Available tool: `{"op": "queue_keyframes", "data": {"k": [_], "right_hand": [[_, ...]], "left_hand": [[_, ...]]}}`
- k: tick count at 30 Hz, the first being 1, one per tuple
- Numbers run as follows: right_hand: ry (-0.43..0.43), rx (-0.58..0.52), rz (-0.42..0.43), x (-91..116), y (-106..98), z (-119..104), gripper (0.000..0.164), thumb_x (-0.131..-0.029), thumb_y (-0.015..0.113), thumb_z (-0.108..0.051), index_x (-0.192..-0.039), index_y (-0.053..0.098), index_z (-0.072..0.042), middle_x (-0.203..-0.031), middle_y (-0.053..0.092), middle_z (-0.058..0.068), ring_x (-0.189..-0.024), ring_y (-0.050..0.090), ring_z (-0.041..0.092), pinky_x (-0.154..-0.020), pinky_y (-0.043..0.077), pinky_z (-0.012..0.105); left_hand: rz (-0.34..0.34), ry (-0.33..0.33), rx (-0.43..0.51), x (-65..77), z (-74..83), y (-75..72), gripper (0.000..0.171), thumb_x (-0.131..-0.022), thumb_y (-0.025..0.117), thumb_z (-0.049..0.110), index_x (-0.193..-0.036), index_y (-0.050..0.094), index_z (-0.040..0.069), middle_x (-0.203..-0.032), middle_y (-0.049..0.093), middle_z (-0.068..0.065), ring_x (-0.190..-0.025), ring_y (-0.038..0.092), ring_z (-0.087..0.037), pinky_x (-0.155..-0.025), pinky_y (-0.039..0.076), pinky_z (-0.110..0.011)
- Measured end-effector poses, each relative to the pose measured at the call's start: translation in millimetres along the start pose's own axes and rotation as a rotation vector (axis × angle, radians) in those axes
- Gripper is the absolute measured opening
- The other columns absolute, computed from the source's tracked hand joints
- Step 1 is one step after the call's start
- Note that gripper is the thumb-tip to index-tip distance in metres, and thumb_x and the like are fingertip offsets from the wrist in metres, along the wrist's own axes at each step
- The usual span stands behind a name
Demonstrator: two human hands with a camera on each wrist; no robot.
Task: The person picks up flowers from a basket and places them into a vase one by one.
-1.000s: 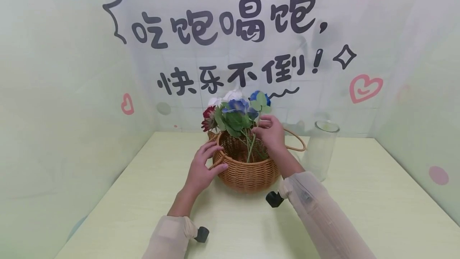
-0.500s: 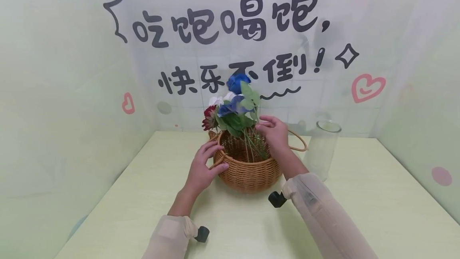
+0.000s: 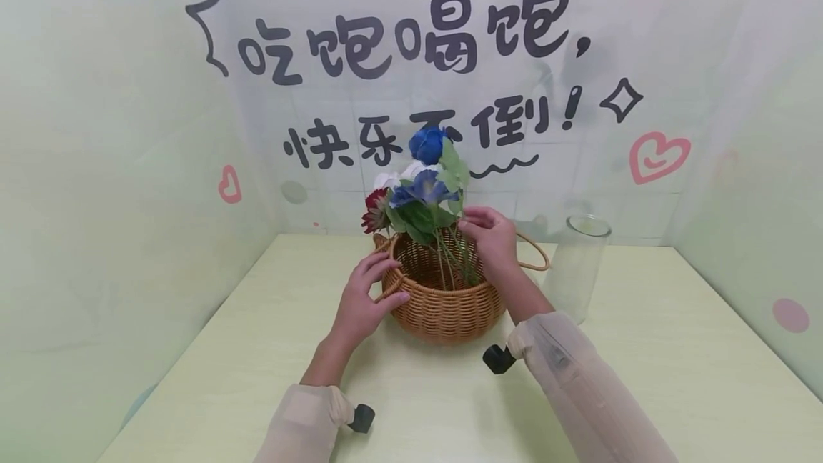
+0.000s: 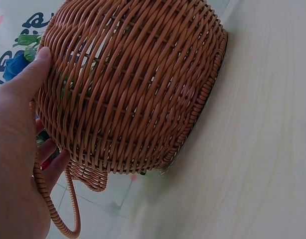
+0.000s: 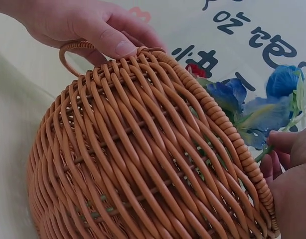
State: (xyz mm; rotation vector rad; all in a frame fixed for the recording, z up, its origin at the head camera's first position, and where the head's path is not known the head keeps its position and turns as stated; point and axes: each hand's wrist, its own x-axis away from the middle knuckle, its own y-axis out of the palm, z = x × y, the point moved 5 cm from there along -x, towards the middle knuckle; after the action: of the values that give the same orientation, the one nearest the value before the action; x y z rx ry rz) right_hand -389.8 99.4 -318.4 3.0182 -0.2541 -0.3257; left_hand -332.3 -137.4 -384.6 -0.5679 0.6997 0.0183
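Note:
A round brown wicker basket [image 3: 446, 313] stands on the table with artificial flowers upright in it. My left hand [image 3: 360, 302] grips its left side by the handle, thumb on the near wall and fingers round the far side. With thumb and fingertips my right hand [image 3: 491, 238] pinches the green stem of a blue rose [image 3: 428, 145], above the basket's right rim. Rose and leaves rise above the other blooms. A lighter blue flower [image 3: 424, 190], white flowers [image 3: 388, 181] and a dark red flower [image 3: 375, 211] lean left. The right wrist view shows the pinched stem [image 5: 264, 153] close up.
A tall clear glass vase [image 3: 575, 270] stands right of the basket, behind my right forearm. The basket's right handle loop [image 3: 536, 245] sticks out toward it. A printed cloth wall rises behind the pale table [image 3: 257, 349], with more cloth at both sides.
The blue rose has swung left and up with its leaves and now stands higher over the other flowers. My right hand has shifted slightly right; the left hand stays on the basket.

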Motion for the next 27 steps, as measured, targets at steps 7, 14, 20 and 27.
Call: {"op": "queue_keyframes", "data": {"k": [7, 14, 20, 27], "right_hand": [[-0.025, -0.06, 0.016, 4.6, -1.0, -4.9, 0.03, -0.086, 0.069, 0.005, -0.115, 0.061, 0.008, -0.092, 0.063, 0.006, -0.076, 0.062, 0.009, -0.073, 0.055, 0.033], [-0.082, -0.073, 0.022, 6.5, -5.1, -12.6, 0.028, -0.085, 0.069, 0.004, -0.112, 0.06, 0.007, -0.088, 0.063, 0.003, -0.073, 0.06, 0.01, -0.062, 0.052, 0.024], [-0.121, -0.105, 0.03, 5.0, -18.9, -24.0, 0.029, -0.086, 0.068, 0.006, -0.114, 0.059, 0.008, -0.09, 0.063, 0.004, -0.074, 0.06, 0.011, -0.063, 0.054, 0.026], [-0.19, -0.125, 0.089, 0.7, -35.6, -40.3, 0.024, -0.086, 0.069, 0.005, -0.109, 0.061, 0.003, -0.087, 0.064, 0.002, -0.076, 0.061, 0.013, -0.062, 0.053, 0.023]], "left_hand": [[-0.002, 0.0, 0.001, 0.3, -0.9, -0.7, 0.051, -0.08, 0.081, 0.031, -0.126, 0.063, 0.016, -0.142, 0.046, -0.005, -0.132, 0.04, -0.028, -0.097, 0.047, -0.047], [0.001, -0.007, 0.029, 0.7, 0.6, 0.2, 0.05, -0.081, 0.081, 0.031, -0.125, 0.063, 0.018, -0.142, 0.046, -0.006, -0.132, 0.041, -0.029, -0.097, 0.046, -0.049], [0.002, -0.011, 0.034, 0.3, 1.7, 1.2, 0.051, -0.08, 0.081, 0.031, -0.125, 0.063, 0.016, -0.143, 0.045, -0.005, -0.131, 0.042, -0.027, -0.097, 0.047, -0.047], [0.006, -0.017, 0.032, 1.1, 0.4, -0.3, 0.05, -0.08, 0.081, 0.029, -0.124, 0.063, 0.015, -0.142, 0.046, -0.005, -0.131, 0.042, -0.027, -0.096, 0.047, -0.047]]}}
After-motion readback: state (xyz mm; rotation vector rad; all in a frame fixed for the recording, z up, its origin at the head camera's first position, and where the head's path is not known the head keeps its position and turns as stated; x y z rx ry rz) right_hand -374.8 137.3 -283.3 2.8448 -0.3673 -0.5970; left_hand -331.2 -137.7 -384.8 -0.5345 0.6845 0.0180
